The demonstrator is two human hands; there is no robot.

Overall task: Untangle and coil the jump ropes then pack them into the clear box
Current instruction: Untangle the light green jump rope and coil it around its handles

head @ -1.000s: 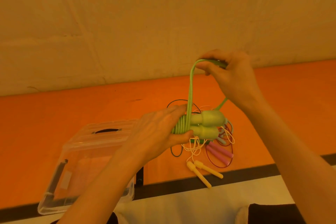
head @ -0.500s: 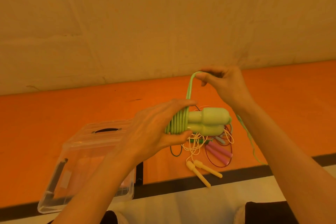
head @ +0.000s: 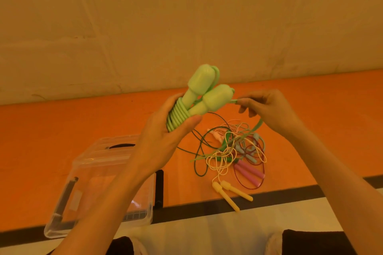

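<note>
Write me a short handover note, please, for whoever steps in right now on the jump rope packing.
Left hand grips the light green jump rope, its cord wound round the two handles. Right hand pinches that rope's loose tail, not yet tucked in. The clear box sits on the orange table with its lid on. The tangled ropes, including the yellow-handled and pink-handled ones, lie to its right. Left: finish the green coil, open the box, untangle, coil and pack the others.
</note>
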